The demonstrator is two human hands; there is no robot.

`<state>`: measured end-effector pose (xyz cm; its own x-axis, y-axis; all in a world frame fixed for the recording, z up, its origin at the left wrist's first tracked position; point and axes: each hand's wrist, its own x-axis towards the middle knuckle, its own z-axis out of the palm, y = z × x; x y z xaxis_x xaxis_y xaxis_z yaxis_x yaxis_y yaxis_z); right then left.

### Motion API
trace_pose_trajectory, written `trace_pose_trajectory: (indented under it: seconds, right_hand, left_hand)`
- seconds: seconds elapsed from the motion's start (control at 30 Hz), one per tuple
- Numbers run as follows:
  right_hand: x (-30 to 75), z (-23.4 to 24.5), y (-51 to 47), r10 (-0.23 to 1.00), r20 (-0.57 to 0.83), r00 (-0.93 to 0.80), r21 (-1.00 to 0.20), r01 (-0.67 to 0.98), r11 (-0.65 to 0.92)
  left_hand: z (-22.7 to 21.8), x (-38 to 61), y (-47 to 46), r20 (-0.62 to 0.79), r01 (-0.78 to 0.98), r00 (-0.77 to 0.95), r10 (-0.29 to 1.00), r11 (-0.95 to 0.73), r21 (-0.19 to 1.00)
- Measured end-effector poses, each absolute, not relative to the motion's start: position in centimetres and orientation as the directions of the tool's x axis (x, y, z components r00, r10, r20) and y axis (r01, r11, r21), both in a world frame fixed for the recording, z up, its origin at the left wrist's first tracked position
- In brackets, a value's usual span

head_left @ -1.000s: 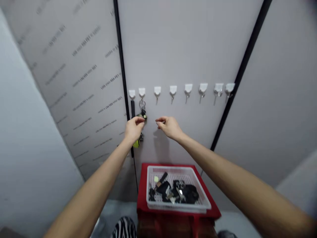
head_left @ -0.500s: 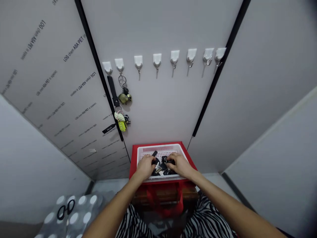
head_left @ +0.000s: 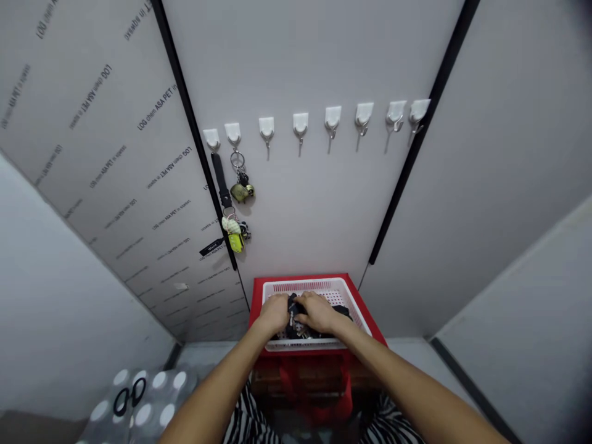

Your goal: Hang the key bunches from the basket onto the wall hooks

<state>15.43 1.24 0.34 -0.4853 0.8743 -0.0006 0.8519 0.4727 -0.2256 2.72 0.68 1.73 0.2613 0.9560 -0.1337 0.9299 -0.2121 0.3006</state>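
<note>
Both hands are down in a white plastic basket [head_left: 354, 296] that holds a jumble of dark keys [head_left: 300, 331]. My left hand [head_left: 275, 313] is closed at the left part of the pile, its fingertips against dark keys. Close beside it, my right hand [head_left: 318, 311] has its fingers curled round black-headed keys near the basket's middle. Just which pieces each hand grips is hidden by the fingers. More dark keys lie to the right of my right hand, partly under the wrist.
The basket sits on a red box [head_left: 365, 308]. On the wall ahead is a row of several white hooks [head_left: 300, 123]; the two leftmost carry a black-strapped keychain [head_left: 222, 182] and a ring with a bronze-coloured charm [head_left: 240, 192]. Shrink-wrapped bottles [head_left: 143, 413] stand at lower left.
My right hand has moved left across the basket, close to my left hand, uncovering dark keys on the right. The view has shifted slightly.
</note>
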Motion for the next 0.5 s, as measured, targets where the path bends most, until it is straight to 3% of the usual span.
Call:
trace_pose_trajectory:
  seconds: [0.27,0.5]
  right_hand:
    - [16.2,-0.5,0.7,0.897,0.102,-0.429,-0.363,0.824,0.435]
    - [16.4,-0.7,0.5,0.916,0.162,-0.368,-0.554,0.734,0.393]
  left_hand:
    - [1.5,3.2,1.0,-0.216,0.928,0.216,0.952,-0.131,0.349]
    - [2.4,2.8,1.5,-0.175,0.816,0.225,0.959,-0.087,0.571]
